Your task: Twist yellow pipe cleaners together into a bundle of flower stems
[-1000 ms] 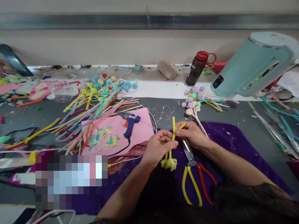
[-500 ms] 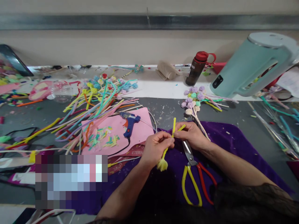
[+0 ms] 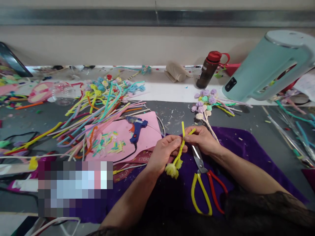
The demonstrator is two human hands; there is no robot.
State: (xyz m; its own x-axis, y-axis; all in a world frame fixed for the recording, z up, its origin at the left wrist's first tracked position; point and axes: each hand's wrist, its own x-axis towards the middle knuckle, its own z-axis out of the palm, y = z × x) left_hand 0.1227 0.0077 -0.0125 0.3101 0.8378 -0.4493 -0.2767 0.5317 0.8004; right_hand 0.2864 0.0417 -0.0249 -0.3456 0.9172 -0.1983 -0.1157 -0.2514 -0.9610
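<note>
A pale yellow pipe-cleaner flower (image 3: 171,170) hangs head-down between my hands, its stem twisted and a yellow leaf-like piece beside the bloom. My left hand (image 3: 164,151) pinches the stem from the left, with finger and thumb closed. On the other side, my right hand (image 3: 201,140) grips the upper stem, where two yellow ends fork upward. Just below my right hand lie scissors (image 3: 202,168) with one yellow and one red handle, on purple cloth (image 3: 242,144).
A blue glue gun (image 3: 137,129) rests on a pink sheet (image 3: 151,123) with pipe-cleaner snippets. Loose pipe cleaners (image 3: 98,113) spread to the left. Finished flowers (image 3: 204,101), a dark bottle (image 3: 208,72) and a mint kettle (image 3: 263,68) stand or lie beyond the hands.
My left fingers have shifted on the stem, baring more of its twisted length. The flower has turned, and the leaf-like piece beside the bloom now shows.
</note>
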